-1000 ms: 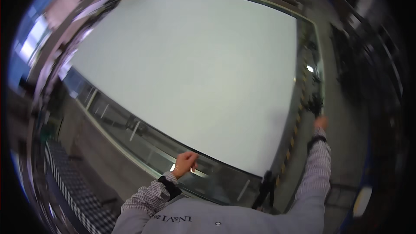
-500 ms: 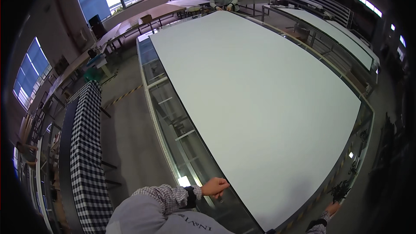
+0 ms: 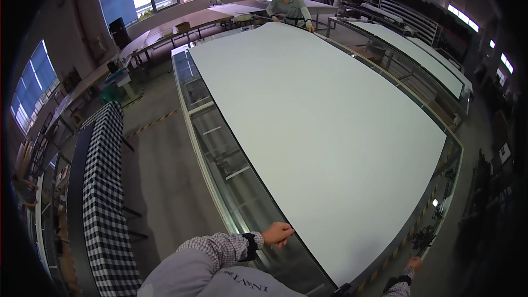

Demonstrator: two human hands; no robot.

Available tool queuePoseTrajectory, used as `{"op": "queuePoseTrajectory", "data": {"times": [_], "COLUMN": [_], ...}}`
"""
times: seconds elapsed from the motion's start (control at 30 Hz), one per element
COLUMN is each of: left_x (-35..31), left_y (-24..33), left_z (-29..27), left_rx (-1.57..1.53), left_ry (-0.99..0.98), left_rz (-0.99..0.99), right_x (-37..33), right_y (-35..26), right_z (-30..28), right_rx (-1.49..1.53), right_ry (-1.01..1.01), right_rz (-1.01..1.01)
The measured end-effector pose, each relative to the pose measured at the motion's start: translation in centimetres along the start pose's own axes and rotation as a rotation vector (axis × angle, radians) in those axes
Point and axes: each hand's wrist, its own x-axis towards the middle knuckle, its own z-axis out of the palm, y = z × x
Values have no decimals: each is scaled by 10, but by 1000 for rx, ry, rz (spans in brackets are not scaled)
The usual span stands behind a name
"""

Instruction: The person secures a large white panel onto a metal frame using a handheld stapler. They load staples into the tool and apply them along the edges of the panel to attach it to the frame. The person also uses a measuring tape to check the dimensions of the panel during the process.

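Observation:
A large white sheet (image 3: pixel 324 126) with a dark border lies over a long glass-topped table (image 3: pixel 242 173). My left hand (image 3: pixel 279 234) is closed, its fingertips pinched at the sheet's left border near me. Low on the right, my right hand (image 3: pixel 413 264) is at the table's near right edge, beyond the sheet, with its fingers curled; what they hold, if anything, I cannot make out. Just past it lies a cluster of small black pieces (image 3: pixel 423 237). At the far end a co-worker (image 3: pixel 289 8) has both hands on the sheet's far edge, which bulges upward.
To my left stands a long narrow table with a black-and-white checked cloth (image 3: pixel 104 187). A grey floor aisle (image 3: pixel 159 187) runs between the tables. On the right is another table with white panels (image 3: pixel 418 49). Worktables (image 3: pixel 203 16) line the window wall.
The co-worker has raised their head and spread their hands apart along the far edge, and the sheet there has lifted a little. My left hand stays at the border; my view has shifted slightly.

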Motion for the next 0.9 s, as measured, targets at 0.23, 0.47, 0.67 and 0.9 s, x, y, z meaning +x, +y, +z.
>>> {"op": "queuePoseTrajectory", "data": {"times": [0.23, 0.47, 0.67, 0.9], "left_x": [14, -1, -1, -41], "left_y": [0, -10, -7, 55], "left_z": [6, -7, 9, 17], "left_rx": [-7, 7, 103, -34], "left_ry": [-20, 5, -43, -700], "left_rz": [77, 50, 214, 383], "right_x": [-8, -104, -251, -388], "right_y": [14, -72, -174, -268], "right_z": [-21, -123, -163, -185], "right_rx": [-71, 483, 1007, 1092], "right_ry": [124, -88, -282, -495], "right_rz": [-52, -209, -610, -663]}}
